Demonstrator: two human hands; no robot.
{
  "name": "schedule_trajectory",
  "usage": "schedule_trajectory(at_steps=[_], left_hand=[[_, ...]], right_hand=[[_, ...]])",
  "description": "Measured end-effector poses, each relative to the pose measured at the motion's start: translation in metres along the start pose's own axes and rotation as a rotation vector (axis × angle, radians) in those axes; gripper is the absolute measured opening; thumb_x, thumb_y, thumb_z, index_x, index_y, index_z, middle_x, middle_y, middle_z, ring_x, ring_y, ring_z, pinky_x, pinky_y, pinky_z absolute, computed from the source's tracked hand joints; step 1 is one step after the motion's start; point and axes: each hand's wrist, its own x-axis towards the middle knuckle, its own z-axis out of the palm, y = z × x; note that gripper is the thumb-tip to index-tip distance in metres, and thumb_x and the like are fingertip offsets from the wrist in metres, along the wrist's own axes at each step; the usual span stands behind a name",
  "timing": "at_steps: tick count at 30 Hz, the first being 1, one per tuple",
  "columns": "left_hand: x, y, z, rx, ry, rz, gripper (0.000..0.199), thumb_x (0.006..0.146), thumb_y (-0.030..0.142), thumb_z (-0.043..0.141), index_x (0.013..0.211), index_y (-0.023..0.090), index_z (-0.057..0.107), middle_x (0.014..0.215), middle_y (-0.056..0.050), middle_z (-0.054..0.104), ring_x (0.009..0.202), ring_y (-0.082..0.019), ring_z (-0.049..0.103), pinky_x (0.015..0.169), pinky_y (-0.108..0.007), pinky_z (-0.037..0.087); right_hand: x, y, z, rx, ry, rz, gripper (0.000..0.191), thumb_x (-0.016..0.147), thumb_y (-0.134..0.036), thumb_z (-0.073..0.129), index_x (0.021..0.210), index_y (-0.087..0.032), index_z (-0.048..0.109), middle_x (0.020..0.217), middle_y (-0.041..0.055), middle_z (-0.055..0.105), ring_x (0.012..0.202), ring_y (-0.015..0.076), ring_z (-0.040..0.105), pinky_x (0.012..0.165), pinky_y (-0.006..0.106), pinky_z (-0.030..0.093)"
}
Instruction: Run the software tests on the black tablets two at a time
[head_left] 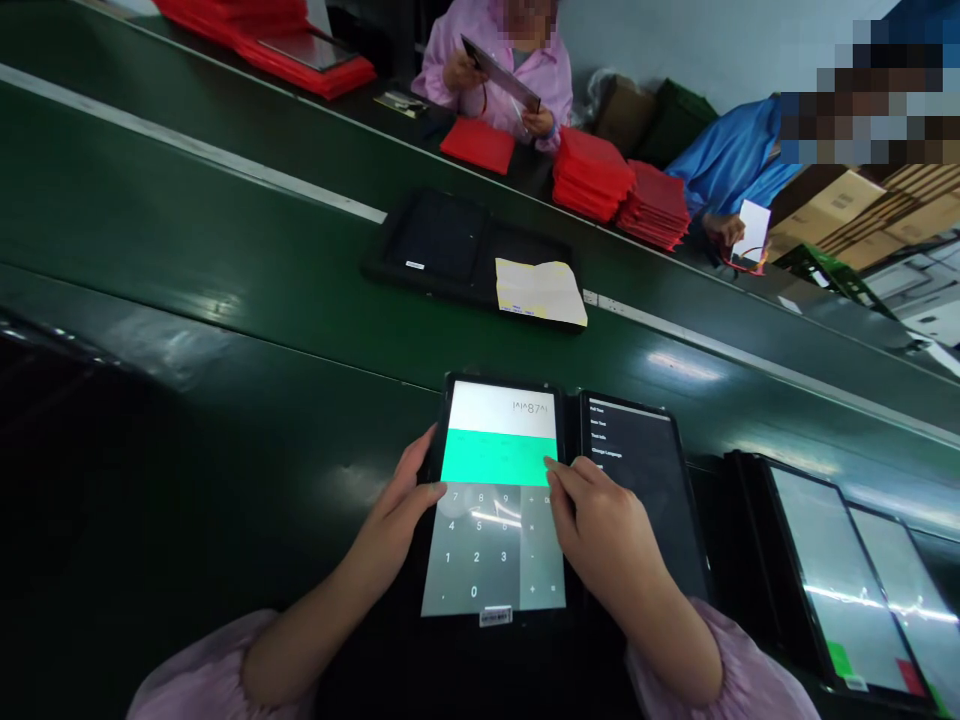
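Note:
A tablet [502,540] lies in front of me, its lit screen showing a calculator keypad and a bright green band. My left hand [397,500] grips its left edge, thumb on the front rim and the other fingers partly hidden along the side. At the right edge of the green band, the index fingertip of my right hand [600,510] touches or hovers just over the screen; I cannot tell which. The rest of that hand is loosely bent and holds nothing. Close by on the right is a second tablet [637,440] with a dark text menu, partly covered by my right hand.
More lit tablets [832,570] stand at the right. Beyond, a black tray [442,235] bears a dark tablet and a creased paper [540,290] on the green belt [247,260]. Red pouches [592,175] are stacked across from me, where two people handle items.

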Motion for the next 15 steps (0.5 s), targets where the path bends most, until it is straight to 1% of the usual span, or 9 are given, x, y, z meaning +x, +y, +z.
schedule_trajectory(at_steps=[3, 6, 9, 10, 13, 15], left_hand=[[0.0, 0.002, 0.004, -0.011, 0.069, 0.007, 0.079, 0.076, 0.048, 0.07, 0.151, 0.025, 0.061, 0.163, -0.008, 0.057, 0.148, -0.04, 0.054, 0.111, -0.049, 0.054], [0.002, 0.001, 0.004, -0.042, 0.093, -0.046, 0.084, 0.072, 0.055, 0.072, 0.151, 0.027, 0.061, 0.156, -0.009, 0.063, 0.142, -0.043, 0.059, 0.103, -0.052, 0.059], [0.005, 0.001, 0.0, -0.023, 0.082, -0.083, 0.082, 0.07, 0.057, 0.075, 0.147, 0.029, 0.065, 0.15, -0.009, 0.069, 0.135, -0.043, 0.064, 0.094, -0.051, 0.063], [0.006, 0.002, 0.0, -0.016, 0.097, -0.089, 0.08, 0.069, 0.057, 0.076, 0.143, 0.028, 0.067, 0.148, -0.009, 0.07, 0.133, -0.043, 0.066, 0.091, -0.051, 0.063], [0.007, 0.009, 0.005, -0.024, 0.194, -0.078, 0.077, 0.064, 0.058, 0.075, 0.134, 0.026, 0.072, 0.145, -0.01, 0.072, 0.13, -0.045, 0.067, 0.085, -0.051, 0.064], [0.008, 0.012, 0.011, -0.031, 0.248, -0.052, 0.073, 0.061, 0.054, 0.074, 0.128, 0.025, 0.073, 0.141, -0.01, 0.074, 0.13, -0.044, 0.067, 0.087, -0.05, 0.063]], right_hand=[[0.0, -0.002, 0.001, 0.043, -0.03, -0.049, 0.04, 0.107, -0.021, 0.044, 0.124, -0.018, 0.081, 0.08, 0.0053, 0.071, 0.06, 0.0136, 0.069, 0.049, 0.022, 0.046], [-0.002, 0.002, -0.004, 0.121, -0.026, -0.021, 0.041, 0.108, -0.022, 0.043, 0.125, -0.019, 0.08, 0.082, 0.0053, 0.072, 0.062, 0.0135, 0.07, 0.051, 0.022, 0.049], [-0.008, 0.022, -0.014, 0.176, 0.057, 0.083, 0.044, 0.11, -0.027, 0.04, 0.123, -0.018, 0.081, 0.082, 0.0054, 0.072, 0.063, 0.0139, 0.071, 0.057, 0.023, 0.054], [-0.011, 0.031, -0.017, 0.168, 0.082, 0.126, 0.045, 0.11, -0.03, 0.04, 0.122, -0.018, 0.081, 0.082, 0.0055, 0.072, 0.063, 0.0145, 0.071, 0.058, 0.024, 0.055], [-0.017, 0.056, -0.02, 0.118, 0.105, 0.239, 0.045, 0.109, -0.035, 0.041, 0.122, -0.019, 0.081, 0.079, 0.0052, 0.071, 0.06, 0.0163, 0.069, 0.056, 0.027, 0.055], [-0.019, 0.069, -0.019, 0.1, 0.099, 0.288, 0.045, 0.108, -0.036, 0.042, 0.121, -0.019, 0.082, 0.077, 0.0055, 0.07, 0.058, 0.0172, 0.068, 0.054, 0.028, 0.054]])
